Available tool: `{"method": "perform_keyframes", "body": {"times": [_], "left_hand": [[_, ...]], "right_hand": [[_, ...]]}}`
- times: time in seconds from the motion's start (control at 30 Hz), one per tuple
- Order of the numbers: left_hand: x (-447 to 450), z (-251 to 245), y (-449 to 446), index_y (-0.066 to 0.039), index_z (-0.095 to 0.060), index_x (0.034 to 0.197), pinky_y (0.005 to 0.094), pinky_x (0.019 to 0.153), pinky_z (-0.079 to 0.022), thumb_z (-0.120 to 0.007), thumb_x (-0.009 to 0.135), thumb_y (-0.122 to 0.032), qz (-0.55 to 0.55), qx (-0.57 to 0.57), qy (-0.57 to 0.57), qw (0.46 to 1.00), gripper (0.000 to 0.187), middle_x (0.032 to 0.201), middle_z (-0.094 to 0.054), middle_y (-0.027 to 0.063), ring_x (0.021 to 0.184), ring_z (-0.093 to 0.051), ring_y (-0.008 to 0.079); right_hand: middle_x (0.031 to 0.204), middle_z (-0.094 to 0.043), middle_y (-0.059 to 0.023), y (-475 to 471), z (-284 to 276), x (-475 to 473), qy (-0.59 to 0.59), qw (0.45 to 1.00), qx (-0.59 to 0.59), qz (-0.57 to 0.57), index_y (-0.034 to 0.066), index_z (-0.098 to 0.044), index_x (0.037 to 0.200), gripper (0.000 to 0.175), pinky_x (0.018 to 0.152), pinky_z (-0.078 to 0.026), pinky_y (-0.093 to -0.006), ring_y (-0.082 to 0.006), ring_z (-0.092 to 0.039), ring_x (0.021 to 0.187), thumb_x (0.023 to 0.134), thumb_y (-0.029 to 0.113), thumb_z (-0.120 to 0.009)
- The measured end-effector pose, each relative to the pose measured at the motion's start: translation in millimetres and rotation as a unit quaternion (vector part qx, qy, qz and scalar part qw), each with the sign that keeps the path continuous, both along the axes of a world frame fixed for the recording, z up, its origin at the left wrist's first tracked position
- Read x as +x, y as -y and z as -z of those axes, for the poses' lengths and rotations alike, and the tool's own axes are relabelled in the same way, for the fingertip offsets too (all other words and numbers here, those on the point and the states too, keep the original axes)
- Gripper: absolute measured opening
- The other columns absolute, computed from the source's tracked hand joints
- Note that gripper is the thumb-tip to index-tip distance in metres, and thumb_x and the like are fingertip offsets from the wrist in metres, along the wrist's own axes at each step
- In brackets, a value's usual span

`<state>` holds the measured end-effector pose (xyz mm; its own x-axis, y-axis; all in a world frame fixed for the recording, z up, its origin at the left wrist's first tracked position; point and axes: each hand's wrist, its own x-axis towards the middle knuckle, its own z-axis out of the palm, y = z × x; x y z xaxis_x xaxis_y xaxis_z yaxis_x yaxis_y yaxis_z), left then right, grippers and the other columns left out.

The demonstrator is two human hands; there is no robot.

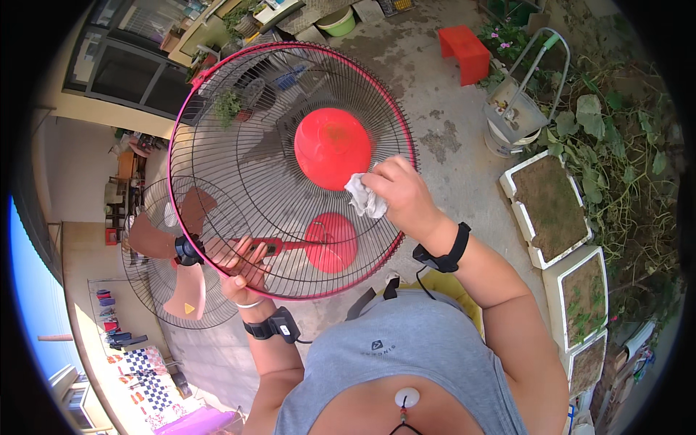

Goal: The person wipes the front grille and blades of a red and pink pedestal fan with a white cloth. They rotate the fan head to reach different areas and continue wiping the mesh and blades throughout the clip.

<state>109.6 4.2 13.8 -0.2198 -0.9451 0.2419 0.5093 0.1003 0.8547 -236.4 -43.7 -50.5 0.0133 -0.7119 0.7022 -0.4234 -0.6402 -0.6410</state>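
A round fan guard point(261, 157) of dark wire with a pink rim and a red central cap point(331, 147) is held up in front of me. My left hand point(242, 272) grips its lower left rim, thumb outside and fingers behind the wires. Pinched in my right hand point(399, 190) is a crumpled white cloth point(367, 197), against or close to the wires just below the red cap. Beyond the guard stands the fan, with reddish-brown blades point(182, 296), a rear wire guard point(147, 304) and a red round base point(331, 242) seen through the wires.
A red plastic stool point(462, 51) stands on the concrete floor point(435, 109). To the right are a grey bucket with a handle frame point(514, 111), soil-filled white foam boxes point(535, 247) and trailing plants point(625, 136). A green basin point(337, 23) sits at the top.
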Motion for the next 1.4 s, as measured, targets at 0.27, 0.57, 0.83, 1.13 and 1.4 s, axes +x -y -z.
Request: {"method": "perform_keyframes", "body": {"times": [0.27, 0.57, 0.83, 1.13, 1.4], "left_hand": [[12, 5, -1, -0.007, -0.057, 0.104, 0.0518, 0.088, -0.058, -0.074, 0.068, 0.002, 0.045, -0.002, -0.064, 0.997, 0.040, 0.142, -0.051, 0.0280, 0.126, -0.054, 0.0480], [0, 16, 3, 0.001, -0.056, 0.107, 0.0600, 0.082, -0.061, -0.073, 0.073, 0.006, 0.109, -0.022, -0.069, 0.991, 0.039, 0.138, -0.048, 0.0369, 0.121, -0.052, 0.0573], [-6, 8, -4, 0.003, -0.060, 0.105, 0.0681, 0.078, -0.057, -0.076, 0.067, 0.008, 0.094, 0.004, -0.005, 0.996, 0.042, 0.135, -0.049, 0.0395, 0.118, -0.052, 0.0603], [-29, 3, 3, 0.007, -0.065, 0.102, 0.0734, 0.103, -0.040, -0.077, 0.062, 0.010, 0.086, 0.051, 0.010, 0.995, 0.042, 0.113, -0.068, 0.0244, 0.124, -0.054, 0.0503], [-40, 14, 1, 0.010, -0.069, 0.102, 0.0753, 0.098, -0.041, -0.078, 0.059, 0.016, 0.091, 0.064, 0.008, 0.994, 0.044, 0.108, -0.068, 0.0273, 0.123, -0.053, 0.0553]], "right_hand": [[0.107, -0.067, -0.0076, 22, 47, 7, 0.255, 0.956, 0.139, 0.037, 0.0023, -0.061, 0.103, 0.021, 0.090, -0.048, -0.0285, -0.0156, -0.062, 0.101, 0.084, -0.007, -0.062], [0.154, -0.040, -0.0187, 7, -41, 41, 0.049, 0.996, 0.040, -0.063, 0.0087, -0.051, 0.144, 0.053, 0.118, -0.027, -0.0483, -0.0401, -0.035, 0.144, 0.092, 0.001, -0.054], [0.154, -0.031, -0.0294, 61, -24, 15, 0.132, 0.967, 0.204, 0.071, -0.0006, -0.038, 0.149, 0.053, 0.120, -0.024, -0.0462, -0.0474, -0.028, 0.144, 0.098, 0.009, -0.051], [0.160, -0.031, -0.0137, 10, -35, 59, -0.147, 0.976, -0.105, -0.124, 0.0109, -0.046, 0.147, 0.060, 0.120, -0.021, -0.0527, -0.0329, -0.028, 0.149, 0.088, 0.003, -0.054], [0.152, -0.040, -0.0235, 88, -49, 32, 0.109, 0.993, 0.000, -0.047, -0.0025, -0.046, 0.142, 0.050, 0.119, -0.028, -0.0448, -0.0404, -0.033, 0.144, 0.092, -0.006, -0.046]]}}
